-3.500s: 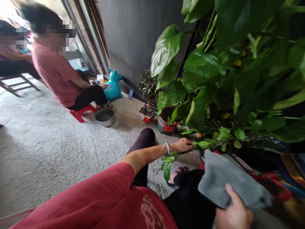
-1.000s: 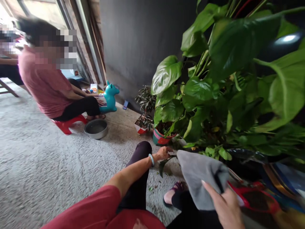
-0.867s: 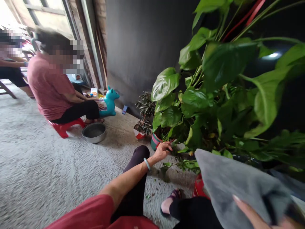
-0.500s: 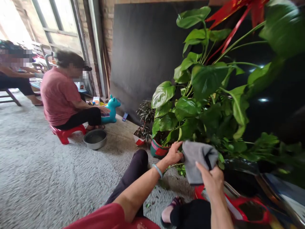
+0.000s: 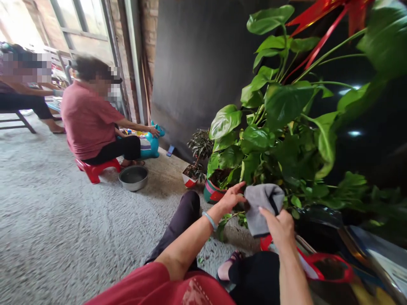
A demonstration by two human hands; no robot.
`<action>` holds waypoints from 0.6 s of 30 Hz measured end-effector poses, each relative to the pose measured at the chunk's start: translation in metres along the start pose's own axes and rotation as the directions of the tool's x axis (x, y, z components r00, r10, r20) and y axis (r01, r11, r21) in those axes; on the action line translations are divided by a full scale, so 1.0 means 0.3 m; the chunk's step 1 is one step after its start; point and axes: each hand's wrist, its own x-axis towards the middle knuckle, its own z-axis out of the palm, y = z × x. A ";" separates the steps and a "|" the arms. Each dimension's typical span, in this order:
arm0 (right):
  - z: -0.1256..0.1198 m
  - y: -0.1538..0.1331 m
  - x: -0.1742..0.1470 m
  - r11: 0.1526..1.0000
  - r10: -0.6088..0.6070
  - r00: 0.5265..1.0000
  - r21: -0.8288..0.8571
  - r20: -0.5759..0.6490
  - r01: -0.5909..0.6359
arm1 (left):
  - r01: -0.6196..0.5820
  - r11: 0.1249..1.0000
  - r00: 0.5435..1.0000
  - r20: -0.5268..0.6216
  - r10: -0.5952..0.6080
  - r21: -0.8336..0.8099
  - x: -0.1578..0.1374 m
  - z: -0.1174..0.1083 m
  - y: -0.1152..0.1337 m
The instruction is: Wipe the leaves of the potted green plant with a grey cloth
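My right hand (image 5: pixel 282 226) grips a folded grey cloth (image 5: pixel 259 207) with a dark edge, thumb on top. Just left of the cloth, my left hand (image 5: pixel 233 198) has its fingers stretched out and somewhat apart. Its fingertips come close to the cloth; whether they touch it I cannot tell. Behind both hands rises a tall plant with broad green leaves (image 5: pixel 288 103), rooted in a green and red pot (image 5: pixel 213 192). Lower leaves crowd right behind the cloth.
A small plant in a white and red pot (image 5: pixel 190 178) stands further left. A metal basin (image 5: pixel 133 178) sits by a person (image 5: pixel 89 118) on a red stool (image 5: pixel 100 169), beside a blue toy animal (image 5: pixel 152 144). Red plastic (image 5: pixel 332 267) lies at lower right.
The left hand's fingers have spread a little beside the cloth. The seated person has reached a hand forward onto the blue toy's head. The view has shifted slightly.
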 end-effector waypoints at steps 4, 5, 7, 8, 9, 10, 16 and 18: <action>-0.094 0.043 -0.067 0.985 0.097 0.994 0.148 -0.050 -0.089 | 0.000 0.998 1.000 -0.028 -0.001 -0.060 -0.003 -0.017 0.008; -0.120 0.024 -0.065 0.982 0.073 0.988 0.184 -0.134 -0.048 | -0.002 0.997 1.000 -0.024 0.000 -0.073 -0.005 -0.010 0.010; -0.145 -0.034 -0.048 0.974 -0.012 0.948 0.212 -0.319 0.083 | -0.004 0.996 1.000 -0.017 0.002 -0.084 -0.012 0.011 0.018; -0.143 -0.063 -0.039 0.971 -0.055 0.925 0.197 -0.377 0.138 | 0.000 0.996 1.000 -0.015 -0.001 -0.089 -0.015 0.022 0.025; -0.133 -0.085 -0.034 0.972 -0.089 0.918 0.167 -0.385 0.164 | 0.003 0.995 1.000 -0.007 -0.004 -0.098 -0.019 0.032 0.033; -0.120 -0.098 -0.036 0.979 -0.104 0.935 0.129 -0.340 0.156 | 0.003 0.994 1.000 0.007 -0.002 -0.113 -0.022 0.038 0.042; -0.149 -0.002 -0.129 1.000 0.012 0.998 0.002 0.064 -0.012 | 0.039 0.984 0.997 0.073 -0.026 -0.172 -0.031 0.031 0.079; -0.206 0.021 -0.129 0.999 -0.001 0.999 0.051 -0.052 0.003 | 0.058 0.979 0.996 0.073 -0.044 -0.193 -0.030 0.029 0.077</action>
